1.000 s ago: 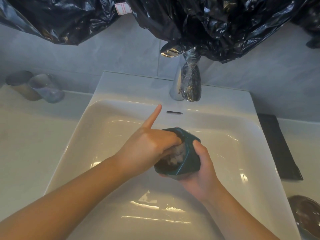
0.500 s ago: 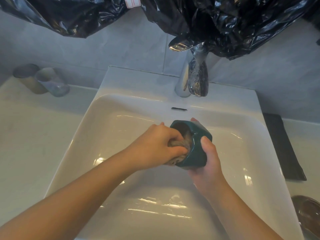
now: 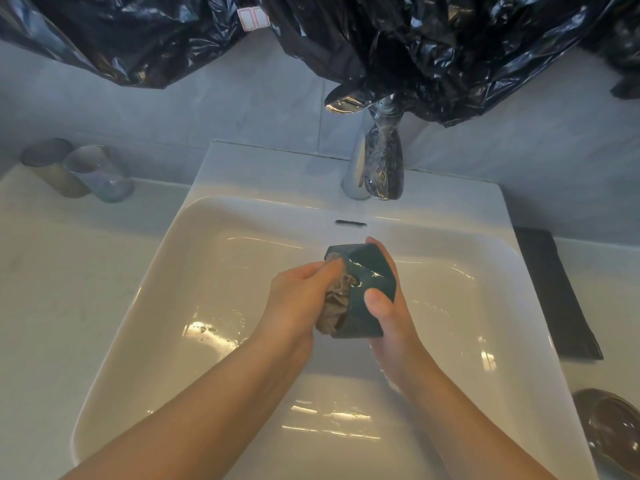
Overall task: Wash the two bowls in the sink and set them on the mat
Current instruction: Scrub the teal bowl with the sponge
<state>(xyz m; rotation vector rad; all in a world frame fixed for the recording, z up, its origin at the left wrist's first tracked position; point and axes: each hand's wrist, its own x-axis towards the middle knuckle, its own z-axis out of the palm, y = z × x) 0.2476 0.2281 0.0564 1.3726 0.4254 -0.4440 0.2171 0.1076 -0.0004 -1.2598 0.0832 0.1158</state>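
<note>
A dark teal faceted bowl (image 3: 367, 285) is held over the middle of the white sink (image 3: 214, 271), its opening turned to the left. My right hand (image 3: 384, 306) grips it from the right, thumb on its side. My left hand (image 3: 298, 299) holds a wadded beige cloth (image 3: 337, 303) pressed against the bowl's opening. A dark brown bowl (image 3: 613, 427) lies on the counter at the bottom right, partly cut off by the frame edge. A black mat (image 3: 557, 296) lies on the counter to the right of the sink.
A chrome tap (image 3: 375, 168) stands behind the basin, with black plastic sheeting (image 3: 415, 46) hanging over it. Two cups (image 3: 100, 174) stand on the counter at the back left. Water drops lie on the basin floor.
My left index finger, pointing up a second ago, has curled round the cloth. The bowl has turned in my right hand, and the cloth has moved from inside it to its rim.
</note>
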